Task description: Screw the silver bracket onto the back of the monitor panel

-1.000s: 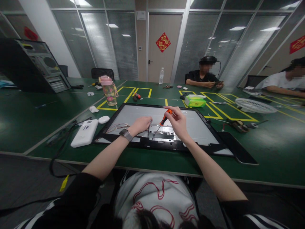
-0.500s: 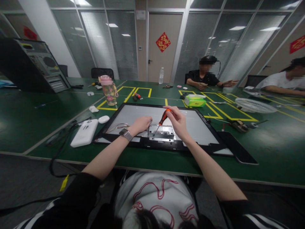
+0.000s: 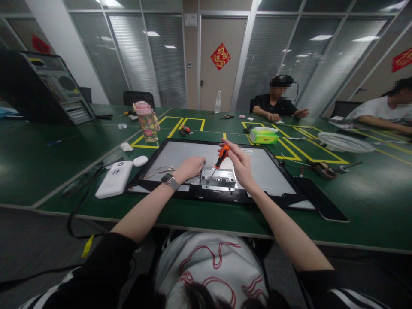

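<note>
A flat display panel (image 3: 174, 156) with a black frame lies on the table, a silver metal bracket (image 3: 219, 182) at its near middle. My right hand (image 3: 242, 165) holds an orange-and-black screwdriver (image 3: 221, 157) by its handle, fingers rather straight along it. The shaft slants down left to the bracket; its tip's exact contact is hard to see. My left hand (image 3: 191, 167), wearing a watch (image 3: 170, 180) at the wrist, rests on the panel beside the bracket's left corner. Its fingers are bent together, and what they pinch, if anything, is hidden.
Left of the panel lie a white power bank (image 3: 114, 180), a white oval case (image 3: 140, 161) and a pink-lidded bottle (image 3: 147, 122). A black slab (image 3: 320, 199) borders its right side. Beyond are a green tissue pack (image 3: 264, 135), a white fan grille (image 3: 344, 141) and two people seated.
My right hand's fingers have straightened and shifted slightly around the screwdriver handle. My left hand stays put. Across the table, a person's hands have moved.
</note>
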Demonstrator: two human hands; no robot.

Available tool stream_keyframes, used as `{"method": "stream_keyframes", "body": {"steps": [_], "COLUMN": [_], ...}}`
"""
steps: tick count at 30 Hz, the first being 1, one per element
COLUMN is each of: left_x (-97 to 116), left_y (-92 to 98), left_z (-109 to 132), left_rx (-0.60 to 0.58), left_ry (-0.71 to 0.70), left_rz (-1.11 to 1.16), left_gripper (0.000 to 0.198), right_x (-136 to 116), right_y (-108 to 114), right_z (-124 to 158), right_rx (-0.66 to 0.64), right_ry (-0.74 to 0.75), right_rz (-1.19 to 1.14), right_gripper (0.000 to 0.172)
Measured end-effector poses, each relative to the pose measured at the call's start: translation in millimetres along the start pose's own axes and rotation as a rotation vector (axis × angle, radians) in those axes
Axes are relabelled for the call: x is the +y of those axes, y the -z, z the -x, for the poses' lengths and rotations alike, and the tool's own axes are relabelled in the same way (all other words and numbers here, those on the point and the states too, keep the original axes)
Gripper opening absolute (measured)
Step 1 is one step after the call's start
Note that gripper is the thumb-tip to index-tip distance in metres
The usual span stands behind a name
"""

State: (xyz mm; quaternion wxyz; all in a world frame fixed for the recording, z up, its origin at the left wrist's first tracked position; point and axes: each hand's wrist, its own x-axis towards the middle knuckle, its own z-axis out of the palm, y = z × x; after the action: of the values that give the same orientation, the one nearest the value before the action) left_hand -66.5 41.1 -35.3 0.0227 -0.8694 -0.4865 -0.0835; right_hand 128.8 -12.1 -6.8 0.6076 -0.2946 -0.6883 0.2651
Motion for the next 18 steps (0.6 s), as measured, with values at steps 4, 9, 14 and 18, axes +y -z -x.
{"method": "stream_keyframes", "body": {"steps": [4,9,14,18], "left_x": [-1.2,-2.1,-1.8,-1.5], "left_y": [-1.9,-2.7,-1.8,-2.1], "left_z": [-0.8,-0.7,-0.3,-0.7], "left_rx": [0.000,0.001,0.001,0.003], "left_ry": [0.001,0.003,0.001,-0.001], "left_rz": [-0.001,0.004,0.000,-0.002], "left_gripper": [0.031,0.031,0.031,0.030], "right_x": [0.8,3.6,4.9,3.8], "right_y": [-1.8,-0.7,0.2,-0.6], "right_z": [-1.1,-2.6,-2.5,-2.9], "right_rx": [0.028,0.110,-0.020,0.062], "right_ry": [-0.054,-0.014,-0.057,-0.045], "right_rz": [-0.090,-0.010,-0.093,-0.050], "right_gripper": [0.032,0.020,0.035,0.027]}}
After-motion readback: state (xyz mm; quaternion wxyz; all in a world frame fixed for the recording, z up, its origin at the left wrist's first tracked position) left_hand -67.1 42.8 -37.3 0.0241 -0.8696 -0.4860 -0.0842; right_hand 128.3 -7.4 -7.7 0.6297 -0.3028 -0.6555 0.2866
